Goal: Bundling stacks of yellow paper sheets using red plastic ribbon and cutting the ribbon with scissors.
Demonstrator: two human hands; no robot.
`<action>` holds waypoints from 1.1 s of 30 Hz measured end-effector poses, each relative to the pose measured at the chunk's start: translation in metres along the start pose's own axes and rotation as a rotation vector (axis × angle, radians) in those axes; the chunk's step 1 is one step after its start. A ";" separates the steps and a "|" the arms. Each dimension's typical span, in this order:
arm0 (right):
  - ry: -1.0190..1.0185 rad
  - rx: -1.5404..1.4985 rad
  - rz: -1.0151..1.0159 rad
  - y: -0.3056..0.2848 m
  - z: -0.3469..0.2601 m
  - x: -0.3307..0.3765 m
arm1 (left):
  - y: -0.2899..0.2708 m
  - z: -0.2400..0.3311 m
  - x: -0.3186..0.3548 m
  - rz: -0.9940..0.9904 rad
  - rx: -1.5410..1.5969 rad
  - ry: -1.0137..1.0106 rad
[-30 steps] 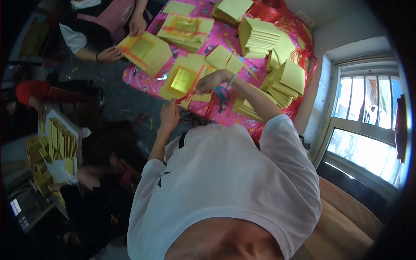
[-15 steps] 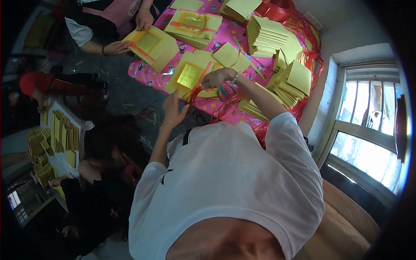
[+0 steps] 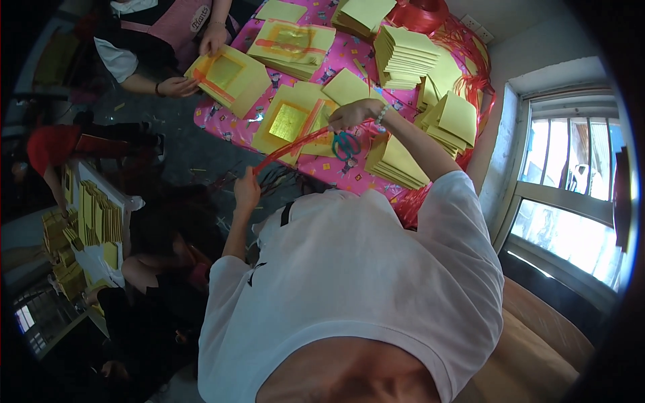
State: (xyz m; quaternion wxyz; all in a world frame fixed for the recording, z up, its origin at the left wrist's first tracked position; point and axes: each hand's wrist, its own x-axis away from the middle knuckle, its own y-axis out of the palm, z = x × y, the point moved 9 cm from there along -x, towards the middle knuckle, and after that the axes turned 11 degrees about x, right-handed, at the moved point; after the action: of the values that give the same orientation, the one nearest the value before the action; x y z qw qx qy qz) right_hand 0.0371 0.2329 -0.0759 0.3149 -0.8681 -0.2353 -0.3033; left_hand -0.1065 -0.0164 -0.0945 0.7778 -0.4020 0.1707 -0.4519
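Note:
A bundle of red plastic ribbon is stretched between my two hands, over the table's near edge. My left hand is closed on its lower left end, off the table edge. My right hand, with a beaded bracelet at the wrist, grips the other end above the table. Teal-handled scissors show just below the right hand; whether they hang from its fingers or lie on the table I cannot tell. Beneath the ribbon lies a yellow paper sheet with a gold foil square.
Stacks of folded yellow paper stand on the pink patterned tablecloth. A red ribbon roll is at the back. Across the corner, a co-worker's hands hold a yellow sheet. More people sit around another table at left. A window is at right.
My left hand has moved down and left and closed on the ribbon, which went from a loose hanging bunch to a taut line. My right hand has shifted slightly right.

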 end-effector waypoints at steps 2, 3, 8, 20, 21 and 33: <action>-0.007 0.037 0.010 -0.001 -0.011 0.004 | 0.002 -0.014 0.007 0.021 0.011 -0.055; -0.002 0.032 0.000 -0.001 -0.010 0.006 | 0.001 -0.021 0.011 0.040 0.019 -0.107; 0.058 -0.018 -0.006 -0.002 0.015 0.008 | 0.005 -0.063 0.024 0.033 0.021 -0.173; -0.103 0.304 0.135 -0.005 -0.049 -0.015 | 0.018 0.162 -0.067 -0.020 0.216 0.502; -0.149 0.311 0.142 -0.005 -0.058 -0.014 | 0.026 0.174 -0.070 -0.120 0.312 0.515; -0.075 0.130 0.142 -0.015 -0.011 0.013 | 0.060 0.117 -0.065 -0.347 0.239 0.287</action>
State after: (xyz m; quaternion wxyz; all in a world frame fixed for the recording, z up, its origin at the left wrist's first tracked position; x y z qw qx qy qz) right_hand 0.0336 0.2386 -0.0544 0.3824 -0.8709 -0.2040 -0.2317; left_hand -0.0335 0.1096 -0.0748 0.6985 -0.2621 0.1530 -0.6480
